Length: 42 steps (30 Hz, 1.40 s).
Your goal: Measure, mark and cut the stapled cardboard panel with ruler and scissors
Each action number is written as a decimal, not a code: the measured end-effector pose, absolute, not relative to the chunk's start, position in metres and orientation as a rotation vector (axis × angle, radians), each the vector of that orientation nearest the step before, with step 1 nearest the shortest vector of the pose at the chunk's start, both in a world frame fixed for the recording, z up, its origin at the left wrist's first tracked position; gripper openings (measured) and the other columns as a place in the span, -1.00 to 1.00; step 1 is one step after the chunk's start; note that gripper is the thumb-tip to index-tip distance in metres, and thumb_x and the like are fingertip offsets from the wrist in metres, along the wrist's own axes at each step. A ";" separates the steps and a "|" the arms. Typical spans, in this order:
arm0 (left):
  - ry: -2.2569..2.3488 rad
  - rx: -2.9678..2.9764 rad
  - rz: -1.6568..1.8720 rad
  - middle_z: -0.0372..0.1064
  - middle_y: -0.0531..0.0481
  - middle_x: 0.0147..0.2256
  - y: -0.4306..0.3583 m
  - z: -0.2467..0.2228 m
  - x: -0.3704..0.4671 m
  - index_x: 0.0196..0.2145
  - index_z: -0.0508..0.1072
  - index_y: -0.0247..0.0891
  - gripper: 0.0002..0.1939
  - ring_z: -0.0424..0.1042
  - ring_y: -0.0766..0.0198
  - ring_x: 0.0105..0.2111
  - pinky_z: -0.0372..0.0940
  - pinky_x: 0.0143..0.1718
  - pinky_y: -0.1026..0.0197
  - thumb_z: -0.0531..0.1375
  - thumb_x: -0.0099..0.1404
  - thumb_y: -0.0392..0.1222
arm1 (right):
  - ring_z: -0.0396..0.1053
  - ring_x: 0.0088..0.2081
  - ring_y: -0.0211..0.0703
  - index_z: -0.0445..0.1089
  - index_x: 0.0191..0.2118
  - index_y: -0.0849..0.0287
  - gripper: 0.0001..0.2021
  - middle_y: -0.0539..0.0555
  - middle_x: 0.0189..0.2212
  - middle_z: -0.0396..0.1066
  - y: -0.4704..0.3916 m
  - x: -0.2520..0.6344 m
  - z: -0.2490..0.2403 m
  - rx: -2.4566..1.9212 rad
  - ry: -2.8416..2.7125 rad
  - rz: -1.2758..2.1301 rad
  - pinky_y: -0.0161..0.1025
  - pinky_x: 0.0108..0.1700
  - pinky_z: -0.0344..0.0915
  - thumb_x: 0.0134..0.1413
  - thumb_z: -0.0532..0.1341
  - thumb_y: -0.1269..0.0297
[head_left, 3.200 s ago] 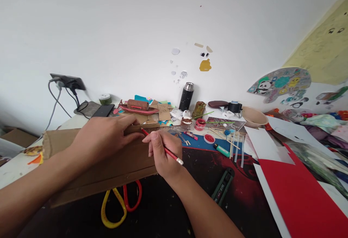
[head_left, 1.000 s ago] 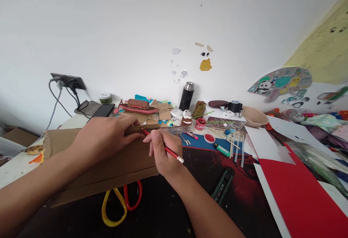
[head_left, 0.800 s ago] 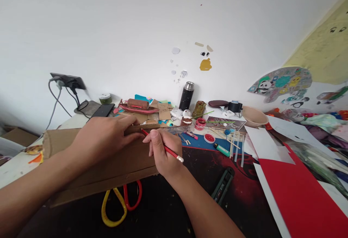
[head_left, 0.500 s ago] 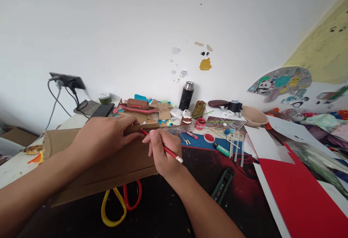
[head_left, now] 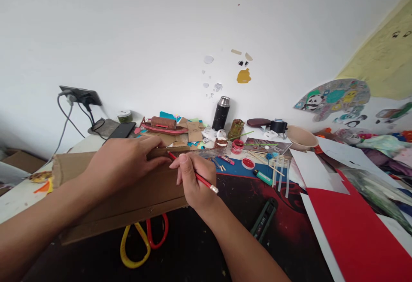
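Note:
A brown cardboard piece (head_left: pixel 128 202) lies under both of my hands. My left hand (head_left: pixel 124 159) is closed at its far edge, thumb and forefinger pointing right; what sits between the fingertips is partly hidden. My right hand (head_left: pixel 196 181) grips a red pencil (head_left: pixel 204 180) with a white eraser end. Its tip points up and left, close to my left fingertips at the board's far edge. From under the near edge stick out the yellow and red handles of scissors (head_left: pixel 137 252).
A green box cutter (head_left: pixel 265 219) lies right of my right arm. Behind stand a model boat (head_left: pixel 165 128), a black thermos (head_left: pixel 221 113) and a jar of red paint (head_left: pixel 237 146). Red paper (head_left: pixel 350 226) covers the right side. A phone (head_left: pixel 121 131) lies back left.
Almost nothing differs. The whole view has shifted very slightly; both hands, the pencil and the cardboard keep their places relative to one another.

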<state>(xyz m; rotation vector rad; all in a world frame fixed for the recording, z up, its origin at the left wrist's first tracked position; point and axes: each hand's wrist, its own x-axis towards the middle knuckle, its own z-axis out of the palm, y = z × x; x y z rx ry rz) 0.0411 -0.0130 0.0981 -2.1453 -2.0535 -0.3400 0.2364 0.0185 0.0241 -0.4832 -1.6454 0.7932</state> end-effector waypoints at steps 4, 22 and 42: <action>-2.124 -2.142 -0.340 0.59 -0.08 -0.41 -0.014 0.099 0.042 -0.29 0.49 0.06 -0.70 0.53 -0.08 -0.49 0.12 -0.42 0.03 0.14 0.33 0.26 | 0.43 -0.57 -0.18 0.59 -0.29 0.03 -0.54 -0.07 -0.64 0.39 0.019 0.236 0.024 -0.469 -1.640 0.799 -0.15 -0.28 0.44 0.66 0.10 0.05; -2.103 -2.135 -0.358 0.58 -0.06 -0.45 -0.012 0.097 0.039 -0.31 0.47 0.04 -0.70 0.51 -0.04 -0.50 0.09 -0.44 0.07 0.20 0.33 0.27 | 0.37 -0.60 -0.19 0.57 -0.31 0.03 -0.49 -0.07 -0.65 0.36 0.019 0.237 0.023 -0.492 -1.655 0.825 -0.17 -0.37 0.37 0.66 0.08 -0.05; -2.384 -1.719 -0.813 0.63 0.05 -0.32 -0.012 0.124 -0.021 -0.10 0.60 -0.01 -0.45 0.55 0.01 -0.27 0.29 -0.25 0.08 0.26 0.30 0.49 | 0.26 -0.70 -0.24 0.49 -0.43 0.08 -0.37 -0.09 -0.72 0.23 0.025 0.232 0.011 -0.520 -1.452 0.946 -0.26 -0.59 0.23 0.59 0.10 -0.25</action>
